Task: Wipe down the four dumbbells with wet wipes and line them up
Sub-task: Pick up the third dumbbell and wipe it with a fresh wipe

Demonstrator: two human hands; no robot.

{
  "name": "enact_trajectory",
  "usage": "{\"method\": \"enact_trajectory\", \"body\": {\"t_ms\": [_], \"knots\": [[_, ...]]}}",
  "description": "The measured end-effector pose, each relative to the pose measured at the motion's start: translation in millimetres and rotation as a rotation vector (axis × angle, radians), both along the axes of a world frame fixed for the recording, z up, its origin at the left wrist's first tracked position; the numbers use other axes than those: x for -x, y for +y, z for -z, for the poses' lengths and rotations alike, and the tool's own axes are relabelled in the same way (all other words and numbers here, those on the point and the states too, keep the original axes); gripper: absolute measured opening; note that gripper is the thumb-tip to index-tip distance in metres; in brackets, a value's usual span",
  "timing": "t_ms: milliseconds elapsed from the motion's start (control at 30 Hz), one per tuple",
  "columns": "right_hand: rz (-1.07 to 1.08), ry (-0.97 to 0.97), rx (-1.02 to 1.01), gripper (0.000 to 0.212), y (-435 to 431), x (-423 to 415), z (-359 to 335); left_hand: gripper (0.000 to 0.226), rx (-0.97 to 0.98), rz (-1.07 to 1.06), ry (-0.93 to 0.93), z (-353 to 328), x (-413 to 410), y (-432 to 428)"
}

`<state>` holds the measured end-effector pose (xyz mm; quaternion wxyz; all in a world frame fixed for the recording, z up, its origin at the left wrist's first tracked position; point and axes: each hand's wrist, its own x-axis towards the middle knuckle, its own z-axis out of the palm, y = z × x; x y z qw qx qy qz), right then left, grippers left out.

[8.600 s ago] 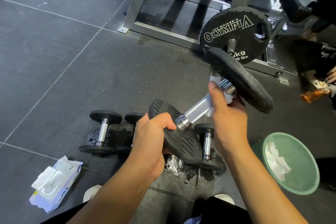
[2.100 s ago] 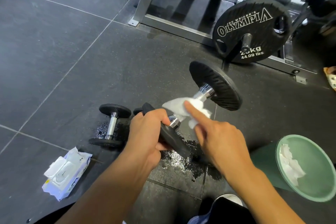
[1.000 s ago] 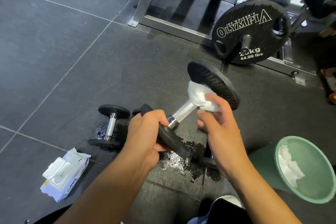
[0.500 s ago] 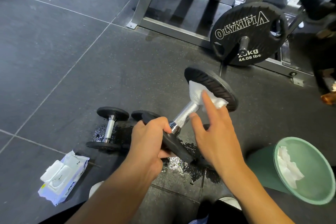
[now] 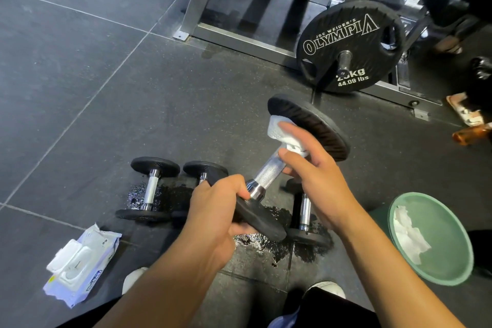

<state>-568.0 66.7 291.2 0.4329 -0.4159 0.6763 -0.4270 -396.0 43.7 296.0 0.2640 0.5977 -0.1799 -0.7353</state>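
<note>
The left hand (image 5: 215, 210) curls its fingers tight round the near plate of the raised dumbbell (image 5: 267, 173), whose far plate points to 1 o'clock. The right hand (image 5: 316, 181), fingers nearly straight, presses a wet wipe (image 5: 279, 130) against that far plate.

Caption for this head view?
Left hand grips raised dumbbell by near plate; right hand presses wet wipe to far plate.
</note>
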Motion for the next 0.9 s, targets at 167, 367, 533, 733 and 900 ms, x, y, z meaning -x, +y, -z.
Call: {"method": "enact_trajectory", "body": {"t_ms": [167, 367, 533, 733, 900], "knots": [[0.06, 0.232, -0.051, 0.029, -4.4, -6.7, 1.9, 0.023, 0.091, -0.011, -0.029, -1.1, 5.5, 9.4], [0.17, 0.214, -0.126, 0.018, -8.1, -14.1, 5.4, 0.053, 0.252, 0.012, -0.136, -8.4, 11.0, 13.0], [0.116, 0.089, -0.144, 0.017, -5.5, -24.9, 8.5, 0.051, 0.209, 0.032, -0.094, -6.9, 7.9, 10.4], [0.002, -0.009, -0.176, 0.021, -0.7, -33.3, 4.0, 0.034, 0.233, 0.012, -0.096, -0.3, 4.6, 3.5], [-0.229, -0.035, -0.266, 0.02, 8.6, -44.5, 11.6, 0.038, 0.212, 0.006, -0.091, 5.0, -0.5, -0.6]]}}
